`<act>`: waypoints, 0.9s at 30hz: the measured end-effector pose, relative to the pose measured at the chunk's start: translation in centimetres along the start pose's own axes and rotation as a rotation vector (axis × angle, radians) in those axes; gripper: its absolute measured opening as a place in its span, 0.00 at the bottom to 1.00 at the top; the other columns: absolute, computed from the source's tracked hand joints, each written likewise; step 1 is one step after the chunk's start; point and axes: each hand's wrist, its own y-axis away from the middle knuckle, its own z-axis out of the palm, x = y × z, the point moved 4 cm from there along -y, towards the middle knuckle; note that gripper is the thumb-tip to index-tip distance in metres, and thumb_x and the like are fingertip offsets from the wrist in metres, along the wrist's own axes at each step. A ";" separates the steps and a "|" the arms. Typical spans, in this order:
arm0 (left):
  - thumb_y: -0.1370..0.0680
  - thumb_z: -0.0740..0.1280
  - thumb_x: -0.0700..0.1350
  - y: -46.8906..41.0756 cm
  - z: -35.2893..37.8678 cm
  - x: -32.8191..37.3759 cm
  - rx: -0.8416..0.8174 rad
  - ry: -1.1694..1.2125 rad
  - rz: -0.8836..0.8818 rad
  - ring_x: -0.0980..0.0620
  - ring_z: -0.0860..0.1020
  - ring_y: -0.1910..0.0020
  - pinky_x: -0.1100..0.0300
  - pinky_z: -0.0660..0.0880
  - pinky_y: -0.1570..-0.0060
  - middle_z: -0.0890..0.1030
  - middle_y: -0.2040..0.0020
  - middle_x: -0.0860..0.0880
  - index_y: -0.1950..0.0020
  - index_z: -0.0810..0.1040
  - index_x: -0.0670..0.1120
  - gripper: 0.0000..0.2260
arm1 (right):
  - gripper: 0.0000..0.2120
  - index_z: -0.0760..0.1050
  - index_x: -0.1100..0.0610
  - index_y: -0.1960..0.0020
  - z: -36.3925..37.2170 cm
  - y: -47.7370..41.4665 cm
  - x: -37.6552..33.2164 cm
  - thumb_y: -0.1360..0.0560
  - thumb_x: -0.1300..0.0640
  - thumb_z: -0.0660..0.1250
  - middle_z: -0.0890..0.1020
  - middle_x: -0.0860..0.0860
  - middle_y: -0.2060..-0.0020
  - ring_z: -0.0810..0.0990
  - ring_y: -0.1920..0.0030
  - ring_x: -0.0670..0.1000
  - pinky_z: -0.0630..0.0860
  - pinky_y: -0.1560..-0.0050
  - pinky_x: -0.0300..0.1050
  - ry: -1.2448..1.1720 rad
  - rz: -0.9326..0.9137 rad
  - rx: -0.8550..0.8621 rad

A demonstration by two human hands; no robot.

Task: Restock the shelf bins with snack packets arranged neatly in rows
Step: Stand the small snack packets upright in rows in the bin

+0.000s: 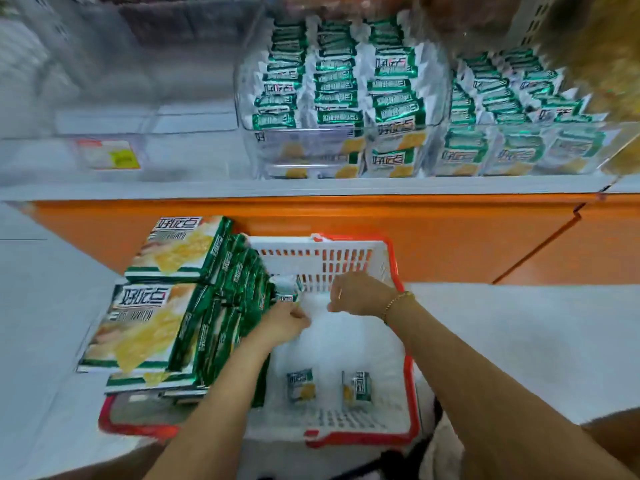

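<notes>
Left hand (284, 322) pinches a packet (286, 295) at basket (322, 261) left side. Right hand (360, 296) curled, knuckles up; whether it holds anything cannot be told. Loose packets (300, 384) lie at 6 o'clock of both hands, long axes 12–6; bins (242, 109) at 12

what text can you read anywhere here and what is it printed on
"好吃点": top of the upper green box
"好吃点": top of the lower green box
"好吃点": packets in the clear shelf bin
Smaller line under the brand on both boxes: too blurred to read
Yellow price tag on the shelf: too blurred to read
Two loose packets in the basket: too small to read
</notes>
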 end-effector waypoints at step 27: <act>0.27 0.71 0.42 -3.5 9.2 -8.9 -0.492 -0.535 -0.088 0.43 0.76 0.46 0.53 0.74 0.45 0.76 0.45 0.40 0.40 0.75 0.35 0.19 | 0.23 0.71 0.65 0.37 13.0 -4.8 3.6 0.28 0.55 0.71 0.77 0.60 0.40 0.76 0.42 0.58 0.73 0.51 0.47 0.366 0.194 -0.507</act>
